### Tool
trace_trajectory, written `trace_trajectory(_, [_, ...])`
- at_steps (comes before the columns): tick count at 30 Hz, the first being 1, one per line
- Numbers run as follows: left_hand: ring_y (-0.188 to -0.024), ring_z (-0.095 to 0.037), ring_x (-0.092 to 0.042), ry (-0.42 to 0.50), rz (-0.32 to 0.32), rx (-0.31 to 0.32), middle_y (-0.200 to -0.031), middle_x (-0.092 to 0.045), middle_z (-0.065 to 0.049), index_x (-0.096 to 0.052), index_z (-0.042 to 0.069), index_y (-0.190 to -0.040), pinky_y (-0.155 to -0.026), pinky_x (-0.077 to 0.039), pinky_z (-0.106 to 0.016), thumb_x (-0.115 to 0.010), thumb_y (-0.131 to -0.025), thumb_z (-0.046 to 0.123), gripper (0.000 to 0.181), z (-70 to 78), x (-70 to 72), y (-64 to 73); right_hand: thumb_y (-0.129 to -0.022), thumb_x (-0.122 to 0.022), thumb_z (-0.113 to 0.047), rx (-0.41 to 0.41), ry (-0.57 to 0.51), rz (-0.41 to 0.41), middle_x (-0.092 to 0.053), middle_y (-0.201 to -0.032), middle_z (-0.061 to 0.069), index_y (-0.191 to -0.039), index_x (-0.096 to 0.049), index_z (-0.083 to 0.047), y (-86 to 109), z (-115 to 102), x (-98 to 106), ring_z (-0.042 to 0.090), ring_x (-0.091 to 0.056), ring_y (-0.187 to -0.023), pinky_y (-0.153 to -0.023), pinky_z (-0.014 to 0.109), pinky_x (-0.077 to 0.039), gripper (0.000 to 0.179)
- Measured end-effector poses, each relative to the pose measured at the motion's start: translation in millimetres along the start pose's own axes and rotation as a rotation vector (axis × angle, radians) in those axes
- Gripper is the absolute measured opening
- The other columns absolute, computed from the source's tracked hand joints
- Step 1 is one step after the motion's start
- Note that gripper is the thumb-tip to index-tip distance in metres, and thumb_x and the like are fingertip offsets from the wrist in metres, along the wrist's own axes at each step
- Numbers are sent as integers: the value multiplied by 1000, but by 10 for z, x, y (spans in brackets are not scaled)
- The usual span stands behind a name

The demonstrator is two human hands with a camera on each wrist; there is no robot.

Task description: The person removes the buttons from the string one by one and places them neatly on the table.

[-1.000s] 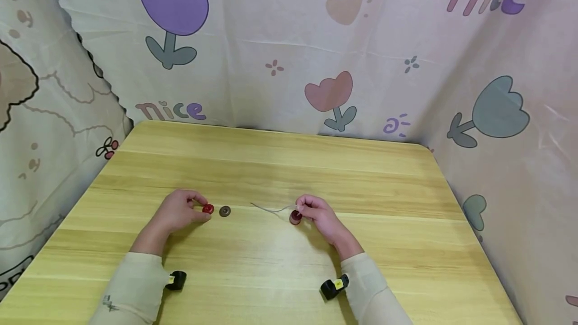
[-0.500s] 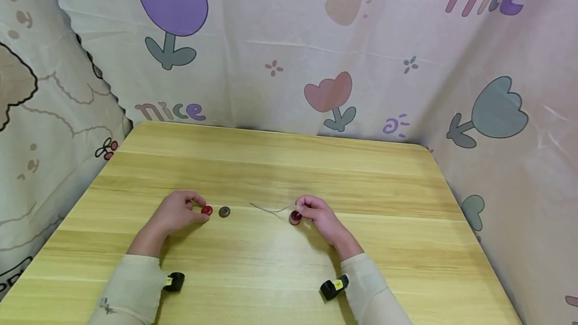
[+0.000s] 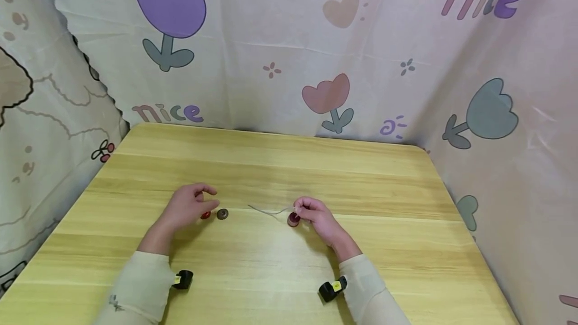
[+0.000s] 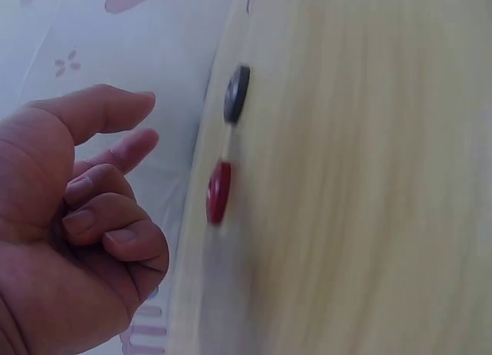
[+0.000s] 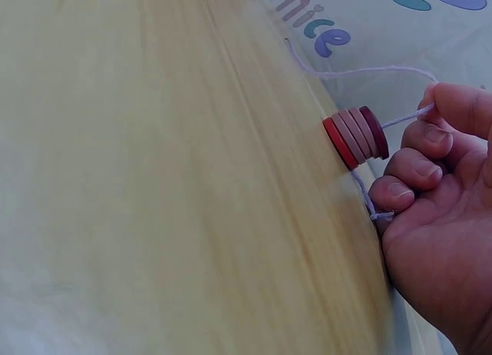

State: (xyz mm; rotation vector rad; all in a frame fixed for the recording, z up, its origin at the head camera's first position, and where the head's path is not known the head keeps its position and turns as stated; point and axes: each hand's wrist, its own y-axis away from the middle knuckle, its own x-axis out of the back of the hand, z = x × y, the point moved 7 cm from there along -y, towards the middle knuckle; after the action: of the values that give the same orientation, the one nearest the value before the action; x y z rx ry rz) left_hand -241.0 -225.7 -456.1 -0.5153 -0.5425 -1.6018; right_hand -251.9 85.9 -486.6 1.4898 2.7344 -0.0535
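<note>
- Head view, far left: a patterned curtain (image 3: 58, 69) hangs beside and behind the tabletop (image 3: 253, 275), printed with tulips and lettering.
- Next comes a pale left sleeve (image 3: 135, 285), with a small black device (image 3: 184, 280) at its inner edge.
- Beyond the cuff, the left hand (image 3: 185, 207) is raised over the tabletop, thumb and index finger apart with nothing between them; the left wrist view shows some of its other fingers curled in towards the palm.
- Just below that hand, a red button (image 3: 205, 215) lies on the tabletop, partly hidden by the hand in the head view.
- A grey-brown button (image 3: 223, 214) lies just to its right.
- Further right, the loose end of a pale cord (image 5: 369, 68) reaches left from the right hand.
- A stack of reddish discs (image 5: 356, 136) is threaded on this cord, beneath the right fingers; whether it touches the tabletop I cannot tell.
- The right hand (image 3: 318, 218) pinches the cord between thumb and index finger, the other fingers curled.
- Lastly, the right sleeve (image 3: 372, 290) has a second black device (image 3: 327, 292) beside it.
</note>
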Motion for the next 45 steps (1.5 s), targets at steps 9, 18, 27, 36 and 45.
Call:
trace_trajectory(9, [-49, -15, -30, 23, -40, -34, -60, -31, 2, -66, 1, -114, -51, -31, -31, -73, -92, 17, 28, 173, -187, -105, -101, -48, -8, -8, -1, -3, -59, -91, 33, -95, -47, 17, 9, -9, -14, 32, -62, -88, -85, 37, -47, 26])
trace_trajectory(18, [-48, -15, -29, 59, -73, -65, -60, -32, 2, -66, 0, -114, -49, -30, -30, -74, -91, 18, 30, 319, -356, -182, -102, -48, -8, 0, 2, -9, -59, -90, 34, -95, -47, 17, -4, 6, -14, 32, -62, -87, -86, 37, -48, 26])
trace_trajectory(27, [-48, -15, -29, 89, -96, -49, -60, -31, 2, -67, 2, -115, -47, -30, -29, -74, -92, 18, 29, 443, -515, -223, -102, -48, -8, 3, 5, -11, -59, -90, 33, -96, -47, 17, -7, 13, -6, 34, -62, -87, -87, 38, -47, 26])
trace_trajectory(36, [-47, -14, -28, 80, -117, -99, -58, -30, 3, -68, 1, -111, -46, -30, -29, -74, -91, 15, 24, 601, -678, -255, -102, -48, -8, 2, 5, -6, -60, -89, 31, -96, -49, 17, -8, 13, -3, 35, -62, -87, -86, 37, -46, 26])
trace_trajectory(45, [-48, -13, -28, 105, -159, -143, -57, -31, 4, -69, 2, -109, -49, -32, -29, -73, -92, 15, 22, 760, -847, -235, -102, -49, -11, 1, -10, -13, -60, -89, 29, -96, -48, 17, -15, 12, 4, 33, -61, -85, -86, 37, -47, 28])
